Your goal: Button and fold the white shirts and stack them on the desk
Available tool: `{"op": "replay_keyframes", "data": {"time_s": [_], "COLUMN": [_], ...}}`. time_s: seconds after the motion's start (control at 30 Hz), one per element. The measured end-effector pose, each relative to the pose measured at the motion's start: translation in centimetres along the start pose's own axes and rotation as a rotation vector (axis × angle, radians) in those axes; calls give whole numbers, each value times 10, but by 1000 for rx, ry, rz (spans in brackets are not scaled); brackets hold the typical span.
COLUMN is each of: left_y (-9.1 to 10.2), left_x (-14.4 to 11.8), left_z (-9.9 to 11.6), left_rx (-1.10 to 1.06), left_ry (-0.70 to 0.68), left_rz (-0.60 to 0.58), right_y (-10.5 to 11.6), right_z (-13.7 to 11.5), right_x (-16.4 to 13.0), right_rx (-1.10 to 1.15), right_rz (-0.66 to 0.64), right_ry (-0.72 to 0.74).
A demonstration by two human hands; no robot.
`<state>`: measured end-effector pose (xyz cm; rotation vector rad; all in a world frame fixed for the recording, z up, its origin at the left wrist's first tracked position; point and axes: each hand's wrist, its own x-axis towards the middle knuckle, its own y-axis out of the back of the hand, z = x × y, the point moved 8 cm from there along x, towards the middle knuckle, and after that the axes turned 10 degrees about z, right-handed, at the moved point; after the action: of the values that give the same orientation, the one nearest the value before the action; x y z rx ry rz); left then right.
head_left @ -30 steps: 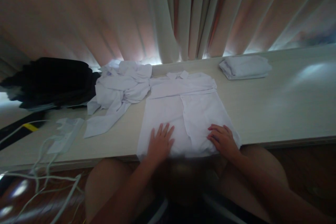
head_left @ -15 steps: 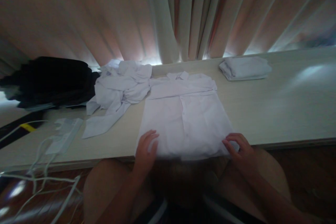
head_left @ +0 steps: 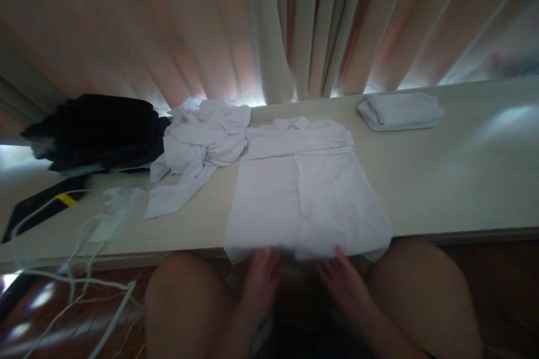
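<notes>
A white button-up shirt (head_left: 269, 196) lies front up on the table, its sleeves folded across below the collar and its hem hanging over the front edge. At the hem, left of the middle, is my left hand (head_left: 261, 280), slightly blurred, with fingers extended and apart. My right hand (head_left: 347, 286) is at the hem on the other side of the button strip, its fingers spread and thumb raised against the cloth. Neither hand visibly grips the fabric. Left of the shirt, a crumpled white shirt (head_left: 206, 134) lies against its shoulder.
A folded white garment (head_left: 402, 111) rests at the back right of the table (head_left: 455, 179). On the left are a stack of black clothes (head_left: 105, 129), a white power strip (head_left: 118, 216) with cables, and a flat black item (head_left: 46, 202) with a yellow band. Curtains (head_left: 189, 28) hang behind.
Both hands have left the shirt's lower side edges and moved inward and down to the middle of the hem. The shirt stays spread out. The view has shifted slightly.
</notes>
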<state>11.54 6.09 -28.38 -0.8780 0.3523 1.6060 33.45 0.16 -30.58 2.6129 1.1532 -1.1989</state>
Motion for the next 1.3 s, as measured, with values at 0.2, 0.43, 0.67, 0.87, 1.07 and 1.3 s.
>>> {"op": "replay_keyframes", "data": {"time_s": [0.2, 0.43, 0.67, 0.87, 1.07, 1.3], "left_y": [15, 45, 69, 61, 72, 108], "left_x": [5, -1, -9, -21, -38, -49], "left_z": [-2, 15, 71, 83, 86, 92], "left_rx": [-143, 139, 244, 391, 495, 517], "left_ry": [56, -55, -197, -263, -294, -285], "left_rz": [182, 410, 471, 434, 378, 421], "right_y": [14, 25, 48, 61, 83, 88], "right_z": [13, 21, -17, -34, -15, -28], "right_x": [-13, -7, 20, 34, 29, -26], "right_rx": [201, 195, 350, 576, 513, 308], "right_rz": [124, 228, 384, 330, 435, 303], "right_ry": [-163, -204, -62, 22, -98, 11]}}
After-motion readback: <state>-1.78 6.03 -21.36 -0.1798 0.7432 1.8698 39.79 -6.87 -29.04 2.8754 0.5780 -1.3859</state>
